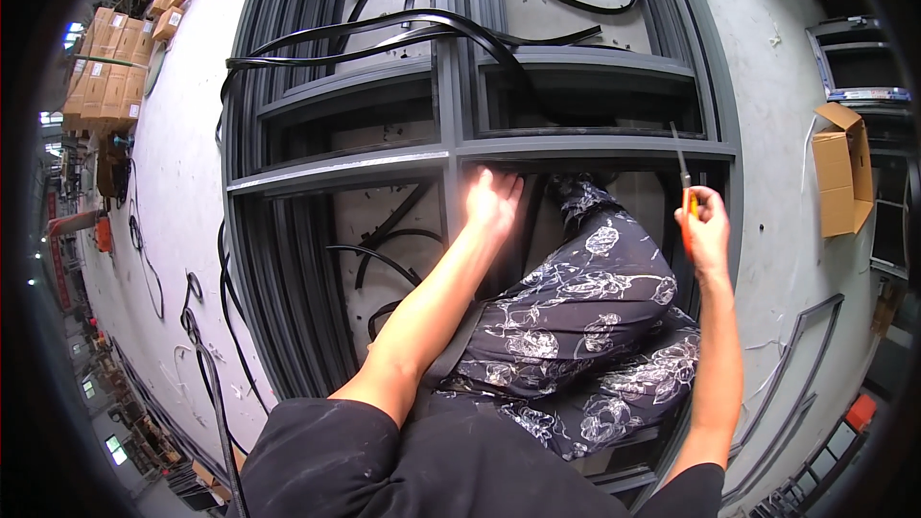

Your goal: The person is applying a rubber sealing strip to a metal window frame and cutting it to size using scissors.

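Note:
My right hand (pixel 705 228) is wrapped round the orange handles of a pair of scissors (pixel 682 177), whose thin grey blades point up and away from me. It is over the right side of a stack of dark grey metal frames (pixel 590 148). My left hand (pixel 491 201) reaches to the underside of the middle crossbar, just right of the central upright (pixel 451 115). Its palm is turned up and the fingers are apart, their tips partly hidden at the bar's dark edge. A black rubber strip (pixel 460 19) loops across the far part of the frames.
My legs in patterned black trousers (pixel 576 307) are inside the near right opening. More black strips (pixel 600 8) and scraps lie within the frames. Cardboard boxes (pixel 106 67) are stacked at far left; an open carton (pixel 842 173) stands right. Thin frames (pixel 791 364) lie on the pale floor.

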A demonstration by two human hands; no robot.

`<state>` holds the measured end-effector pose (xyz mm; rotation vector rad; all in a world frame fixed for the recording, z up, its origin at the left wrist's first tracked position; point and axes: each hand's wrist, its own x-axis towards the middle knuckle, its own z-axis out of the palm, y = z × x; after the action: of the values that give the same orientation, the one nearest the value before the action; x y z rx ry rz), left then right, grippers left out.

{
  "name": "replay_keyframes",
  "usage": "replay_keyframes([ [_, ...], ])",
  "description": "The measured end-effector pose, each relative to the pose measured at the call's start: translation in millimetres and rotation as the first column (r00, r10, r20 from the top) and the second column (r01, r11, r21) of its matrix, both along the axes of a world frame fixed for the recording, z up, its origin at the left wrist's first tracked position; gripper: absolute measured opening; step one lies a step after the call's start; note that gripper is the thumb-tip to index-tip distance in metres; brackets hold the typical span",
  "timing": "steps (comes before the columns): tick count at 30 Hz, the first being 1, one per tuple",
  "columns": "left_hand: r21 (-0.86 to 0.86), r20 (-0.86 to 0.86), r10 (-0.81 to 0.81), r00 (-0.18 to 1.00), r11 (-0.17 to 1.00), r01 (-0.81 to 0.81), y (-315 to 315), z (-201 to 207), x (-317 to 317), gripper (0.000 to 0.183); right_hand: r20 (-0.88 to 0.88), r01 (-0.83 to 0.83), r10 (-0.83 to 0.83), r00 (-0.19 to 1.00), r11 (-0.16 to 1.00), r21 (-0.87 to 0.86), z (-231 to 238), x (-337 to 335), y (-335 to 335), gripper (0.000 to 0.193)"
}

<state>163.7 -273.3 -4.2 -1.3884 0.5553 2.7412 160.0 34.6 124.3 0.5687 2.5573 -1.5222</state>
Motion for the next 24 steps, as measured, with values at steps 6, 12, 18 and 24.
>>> replay_keyframes([
  [6, -0.015, 0.039, -0.002, 0.999, 1.0, 0.002, 3, 16, -4, 0.043, 0.129, 0.041, 0.008, 0.992, 0.928, -0.371, 11, 28, -75, 0.037],
  [12, 0.025, -0.021, -0.003, 1.0, 1.0, 0.003, -1, 12, 0, 0.052, 0.183, 0.03, 0.074, 0.98, 0.86, -0.509, 22, 44, -116, 0.039],
  [18, 0.021, -0.038, -0.052, 0.998, 0.998, 0.053, -4, 18, 0, 0.049, 0.197, 0.074, 0.033, 0.98, 0.856, -0.512, 20, 56, -108, 0.04],
  [24, -0.104, -0.106, -0.162, 0.981, 0.983, 0.151, 0, 27, 6, 0.046, 0.194, 0.092, 0.026, 0.981, 0.815, -0.572, 39, 54, -99, 0.039],
])
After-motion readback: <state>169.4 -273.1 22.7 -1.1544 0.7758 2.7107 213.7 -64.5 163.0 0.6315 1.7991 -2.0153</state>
